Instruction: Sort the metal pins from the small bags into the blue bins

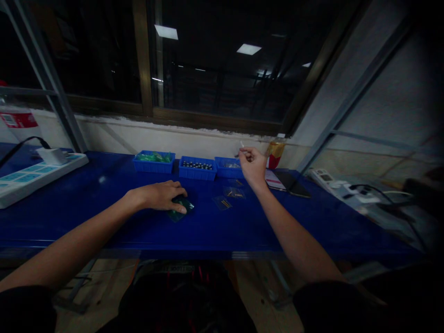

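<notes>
My left hand (pixel 164 196) rests low over the table with its thumb and fingers on a dark green plastic bag (pixel 180 213). Up at the right, my right hand (pixel 254 164) is closed in a pinch above the rightmost blue bin (pixel 227 172). A small pale, thin thing (pixel 242 144) shows at its fingertips, too small and blurred to name. Between the hands lie several small clear bags (pixel 222 202) with gold-coloured, slim pieces in them.
A blue bin (pixel 152 167) of green bags and another blue bin (pixel 197 174) of shiny round parts stand along the back. A phone (pixel 275 180) lies beside a dark flat object (pixel 294 184). Left is a power strip (pixel 45 173); sockets and cables (pixel 357 192) are at right.
</notes>
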A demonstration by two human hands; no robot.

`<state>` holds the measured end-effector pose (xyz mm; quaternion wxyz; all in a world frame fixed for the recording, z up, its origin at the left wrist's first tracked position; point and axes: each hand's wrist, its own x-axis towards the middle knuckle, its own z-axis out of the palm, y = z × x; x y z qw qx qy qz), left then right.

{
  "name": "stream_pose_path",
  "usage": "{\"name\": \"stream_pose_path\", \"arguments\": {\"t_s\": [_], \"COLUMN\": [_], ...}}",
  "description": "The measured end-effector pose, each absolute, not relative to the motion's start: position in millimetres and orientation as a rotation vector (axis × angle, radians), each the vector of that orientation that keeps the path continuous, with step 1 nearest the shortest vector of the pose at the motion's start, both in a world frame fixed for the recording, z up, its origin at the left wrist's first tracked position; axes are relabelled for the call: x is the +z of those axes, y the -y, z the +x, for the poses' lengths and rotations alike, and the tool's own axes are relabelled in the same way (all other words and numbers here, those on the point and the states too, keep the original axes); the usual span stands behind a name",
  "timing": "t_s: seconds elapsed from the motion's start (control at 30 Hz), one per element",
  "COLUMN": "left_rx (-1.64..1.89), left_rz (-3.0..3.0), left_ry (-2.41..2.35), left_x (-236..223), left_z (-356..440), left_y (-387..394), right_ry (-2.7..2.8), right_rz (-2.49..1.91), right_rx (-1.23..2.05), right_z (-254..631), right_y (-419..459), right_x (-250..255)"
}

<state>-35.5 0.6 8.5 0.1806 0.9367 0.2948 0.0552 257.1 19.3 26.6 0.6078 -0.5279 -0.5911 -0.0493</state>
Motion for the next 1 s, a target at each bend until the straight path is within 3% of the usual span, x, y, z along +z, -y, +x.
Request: {"name": "stream_pose_path", "arguments": {"t_s": [0.2, 0.33, 0.57, 0.83, 1.0], "left_rx": [0.068, 0.138, 0.197, 0.542, 0.775], "left_rz": [2.704, 2.688, 2.715, 2.723, 2.583], "left_ry": [-0.844, -0.862, -0.807, -0.865, -1.187], "left_x": [12, 10, 12, 14, 7], "left_z": [-35, -35, -33, -17, -10], "left_y": [3, 2, 0, 12, 13], "right_ry": [1.345, 1.469, 1.429, 1.681, 2.052], "right_rz": [-1.461, -1.823, -1.959, -1.797, -1.355], "right_rx": [-0.33, -0.305, -0.297, -0.202, 0.006], "right_z": [292, 313, 322, 278, 209], "right_y": [-33, -43, -49, -36, 1], "right_x": [22, 8, 3, 4, 7]}}
